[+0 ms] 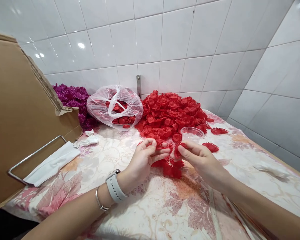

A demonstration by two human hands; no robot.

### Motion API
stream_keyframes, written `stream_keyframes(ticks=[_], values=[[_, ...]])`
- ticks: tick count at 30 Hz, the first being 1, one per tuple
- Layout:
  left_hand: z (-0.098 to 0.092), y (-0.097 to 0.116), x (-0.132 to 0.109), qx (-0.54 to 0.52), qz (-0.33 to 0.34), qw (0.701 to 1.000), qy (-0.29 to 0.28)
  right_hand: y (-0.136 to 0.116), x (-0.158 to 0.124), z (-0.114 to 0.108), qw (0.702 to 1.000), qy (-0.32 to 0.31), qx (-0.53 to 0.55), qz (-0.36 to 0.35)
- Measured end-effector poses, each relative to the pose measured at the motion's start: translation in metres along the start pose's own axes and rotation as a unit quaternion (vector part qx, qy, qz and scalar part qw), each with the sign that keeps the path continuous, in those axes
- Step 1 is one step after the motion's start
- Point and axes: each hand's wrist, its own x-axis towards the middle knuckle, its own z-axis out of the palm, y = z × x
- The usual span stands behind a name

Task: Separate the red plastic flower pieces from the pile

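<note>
Flower of thin, fringed, red, fabric-like petals [178, 151] sits between the two hands, at the right hand's fingertips. Right hand [202, 162] pinches it, thumb against fingers, narrow grip. Left hand [143, 158] has thumb and forefinger drawn close together, other fingers stretched toward the right hand; red petals show beside the tips, can't tell if it grips any. Key relation: flower lies just right of the left fingertips, small gap or light contact, can't tell which. Right hand is nearer. Flower is roundish and partly covered, no clear long axis to call.

Large heap of loose red petalled flowers [165, 113] lies straight beyond both hands; small red cluster [173, 169] lies right under them, on the worktop with pale floral cloth [115, 206]. Clear round plastic tub [192, 133] stands just beyond the right hand, so that hand is nearer to it. Single loose red flower [211, 147] lies right of the tub, near the right hand. Translucent plastic bag holding red flowers [96, 106] is left of the heap, well apart from the hands
</note>
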Motion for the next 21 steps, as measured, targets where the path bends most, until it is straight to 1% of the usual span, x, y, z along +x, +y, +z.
stream_keyframes(ticks=[1,3,4,6,8,11,13,16,17,21], values=[[-0.0007,-0.0008,0.0003,0.014,0.003,1.0,-0.01,0.0025,0.0016,-0.0024,0.997,0.025,-0.069,-0.001],[-0.0024,-0.0023,0.0012,0.05,0.018,0.998,-0.019,0.0054,0.0028,-0.0048,0.981,0.075,-0.181,-0.012],[-0.0033,-0.003,0.0017,0.073,0.032,0.997,-0.02,0.0052,0.0023,-0.0046,0.971,0.094,-0.217,-0.024],[-0.0048,-0.0042,0.0025,0.126,0.065,0.99,-0.015,0.002,-0.0002,-0.002,0.962,0.101,-0.248,-0.048],[-0.0053,-0.0052,0.002,0.18,0.094,0.979,-0.016,-0.0025,-0.0034,0.0017,0.969,0.07,-0.232,-0.05],[-0.0044,-0.0067,-0.0004,0.228,0.116,0.966,-0.039,-0.0043,-0.0059,0.005,0.987,0.001,-0.157,-0.016],[-0.0038,-0.0073,-0.0021,0.242,0.119,0.961,-0.056,-0.0015,-0.0053,0.0048,0.992,-0.005,-0.124,-0.007],[-0.0038,-0.0073,-0.0029,0.26,0.119,0.957,-0.058,0.0031,-0.0034,0.0035,0.996,0.027,-0.09,0.0],[-0.0039,-0.0071,-0.0028,0.265,0.118,0.956,-0.055,0.0038,-0.0029,0.0035,0.997,0.029,-0.073,0.01],[-0.0034,-0.0066,-0.0018,0.281,0.12,0.951,-0.045,0.0035,-0.0024,0.0043,0.998,-0.016,-0.015,0.061]])
